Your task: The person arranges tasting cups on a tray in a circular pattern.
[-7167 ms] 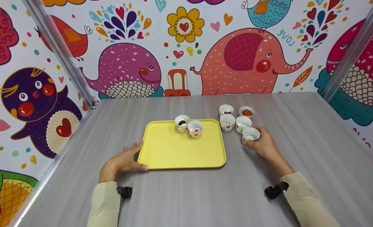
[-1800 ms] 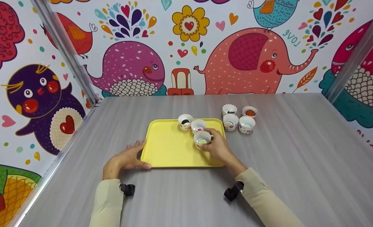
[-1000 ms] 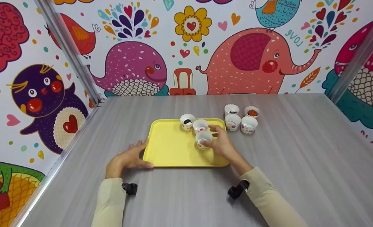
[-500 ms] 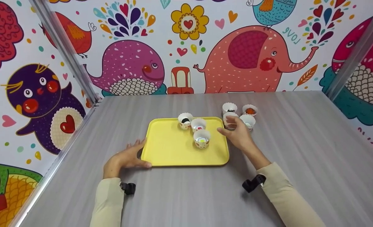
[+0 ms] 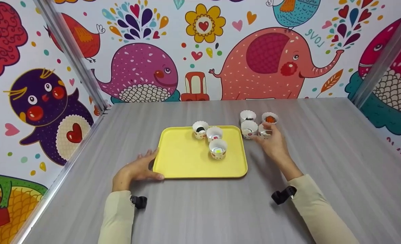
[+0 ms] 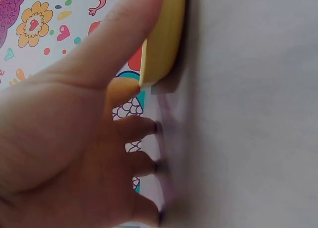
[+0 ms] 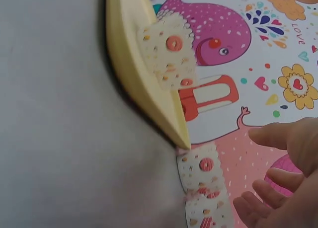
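Observation:
My left hand [image 5: 136, 171] rests at the left end of the yellow tray [image 5: 183, 162], its thumb at the near corner and its fingers along the left side. In the left wrist view the thumb touches the tray [image 6: 164, 44] while the other fingers reach down to the table. Three white patterned paper cups stand on the tray: one with something black [image 5: 200, 130], one with something pink [image 5: 214, 134], one with something yellow [image 5: 217, 150]. My right hand [image 5: 275, 144], fingers spread and holding nothing, hovers by a paper cup [image 5: 264, 133] right of the tray, partly covering it.
Several paper cups stand together beyond the tray's right side, among them a cup with orange contents [image 5: 270, 118], a rear cup [image 5: 248, 116] and a front cup [image 5: 249, 130]. Behind the grey table [image 5: 200, 210] rises a cartoon-printed wall [image 5: 119, 67] with metal posts.
The right hand carried the cup with yellow contents from the right-hand group onto the tray and let go. It has since moved right, back to the remaining cups. The left hand stays at the tray.

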A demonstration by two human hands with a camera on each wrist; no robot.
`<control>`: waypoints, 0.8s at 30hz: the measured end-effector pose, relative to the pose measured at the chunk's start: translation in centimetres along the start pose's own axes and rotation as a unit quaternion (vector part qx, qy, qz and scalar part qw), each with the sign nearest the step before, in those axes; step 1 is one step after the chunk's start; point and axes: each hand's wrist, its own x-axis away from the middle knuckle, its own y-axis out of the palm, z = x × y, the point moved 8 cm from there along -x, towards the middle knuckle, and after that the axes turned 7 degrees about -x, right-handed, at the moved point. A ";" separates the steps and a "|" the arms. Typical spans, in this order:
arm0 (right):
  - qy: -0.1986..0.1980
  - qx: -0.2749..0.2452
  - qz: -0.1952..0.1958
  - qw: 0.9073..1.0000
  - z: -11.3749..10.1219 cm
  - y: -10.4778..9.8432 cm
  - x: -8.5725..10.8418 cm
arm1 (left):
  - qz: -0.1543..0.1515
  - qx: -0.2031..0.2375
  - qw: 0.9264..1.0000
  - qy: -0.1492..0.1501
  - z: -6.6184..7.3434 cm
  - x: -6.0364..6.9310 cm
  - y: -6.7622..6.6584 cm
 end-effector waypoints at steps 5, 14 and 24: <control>-0.003 0.014 0.034 0.999 0.7 -1.3 -0.5 | -0.002 0.000 1.000 0.003 0.1 0.0 -0.1; 0.025 0.015 0.058 0.998 2.3 -2.4 -1.5 | -0.001 0.000 1.000 0.000 0.1 0.0 -0.1; 0.025 -0.016 0.044 0.999 3.2 -2.1 -2.7 | 0.000 -0.003 1.000 -0.002 0.1 -0.1 0.0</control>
